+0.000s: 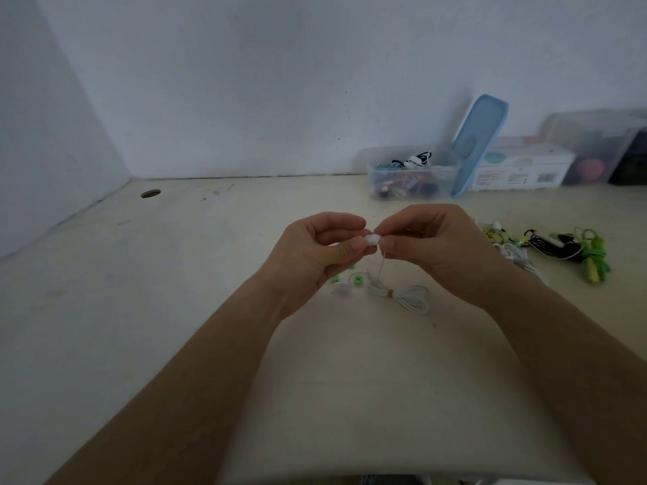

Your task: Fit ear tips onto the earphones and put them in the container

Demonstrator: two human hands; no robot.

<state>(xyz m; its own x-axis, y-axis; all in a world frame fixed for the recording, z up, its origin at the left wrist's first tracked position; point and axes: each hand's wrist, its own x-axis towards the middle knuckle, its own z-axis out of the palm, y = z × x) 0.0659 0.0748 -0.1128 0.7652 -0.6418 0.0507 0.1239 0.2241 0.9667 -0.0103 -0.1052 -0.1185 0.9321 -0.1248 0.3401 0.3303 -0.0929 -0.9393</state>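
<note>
The white earbud was held in the air over the middle of the tabletop, pinched from both sides. The left hand and right hand met there, fingertips curled onto it. It was a small, pale, rounded lump, too blurred to tell the tip from the body. Its white cable dropped straight down to a tied coil lying just below. Two green ear tips and a second white bud lay beside the coil, under the left hand. There was bare surface to the left and toward the near edge. A tangle of other earphones lay to the right. The clear container stood well behind against the wall, partly filled, with its blue lid leaning on its right side.
</note>
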